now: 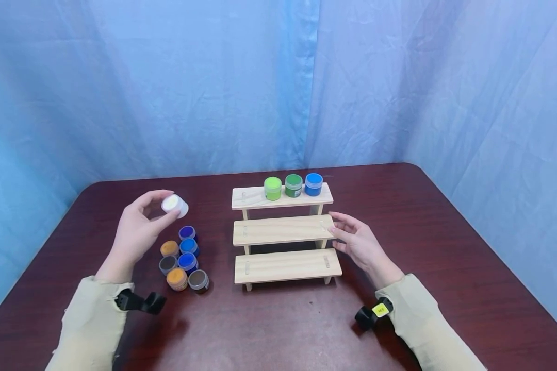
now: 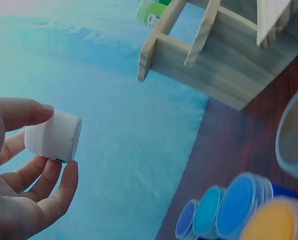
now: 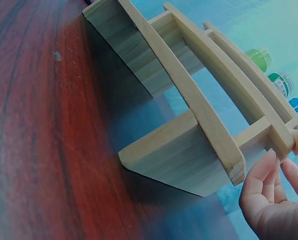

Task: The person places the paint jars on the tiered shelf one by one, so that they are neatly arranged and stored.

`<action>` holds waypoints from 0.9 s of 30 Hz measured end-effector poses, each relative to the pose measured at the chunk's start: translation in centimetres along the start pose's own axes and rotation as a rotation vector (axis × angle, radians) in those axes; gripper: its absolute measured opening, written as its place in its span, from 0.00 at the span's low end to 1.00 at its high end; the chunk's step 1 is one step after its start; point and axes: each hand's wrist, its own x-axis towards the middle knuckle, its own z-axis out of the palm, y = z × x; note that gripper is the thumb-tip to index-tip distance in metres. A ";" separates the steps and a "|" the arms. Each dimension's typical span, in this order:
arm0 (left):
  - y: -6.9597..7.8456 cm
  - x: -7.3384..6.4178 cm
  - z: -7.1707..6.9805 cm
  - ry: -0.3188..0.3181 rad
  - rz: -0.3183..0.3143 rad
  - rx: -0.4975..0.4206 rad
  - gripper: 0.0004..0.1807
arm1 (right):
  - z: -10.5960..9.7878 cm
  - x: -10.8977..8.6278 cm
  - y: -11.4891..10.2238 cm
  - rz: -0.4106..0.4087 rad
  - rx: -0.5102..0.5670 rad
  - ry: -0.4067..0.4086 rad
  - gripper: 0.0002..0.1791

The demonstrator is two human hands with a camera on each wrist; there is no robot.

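Between the thumb and fingertips of my left hand point(image 1: 136, 226) is a small white paint jar point(image 1: 175, 205), tilted and lifted above the table. The left wrist view shows the same jar point(image 2: 56, 136) pinched from both sides. My right hand point(image 1: 359, 242) pinches the right end of the middle step of a three-step wooden display stand point(image 1: 283, 230). In the right wrist view its thumb and fingers lie on opposite sides of that step's end. Along the top step stand a light green jar point(image 1: 273, 189), a dark green jar point(image 1: 294, 186) and a blue jar point(image 1: 313, 184).
Several paint jars stand grouped left of the stand, among them a purple jar point(image 1: 187, 233), an orange jar point(image 1: 177, 279) and a dark brown jar point(image 1: 198, 281). All rest on a dark red wooden table point(image 1: 278, 330). Blue curtains point(image 1: 204, 87) hang behind it.
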 end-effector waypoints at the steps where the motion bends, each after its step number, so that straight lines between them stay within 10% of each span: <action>1: 0.1 0.0 0.2 -0.002 -0.002 -0.007 0.23 | 0.0 0.0 0.0 -0.002 0.008 -0.003 0.31; 27: 4.0 1.6 5.5 -0.046 -0.020 -0.241 0.22 | 0.0 0.1 -0.1 -0.006 0.107 -0.030 0.34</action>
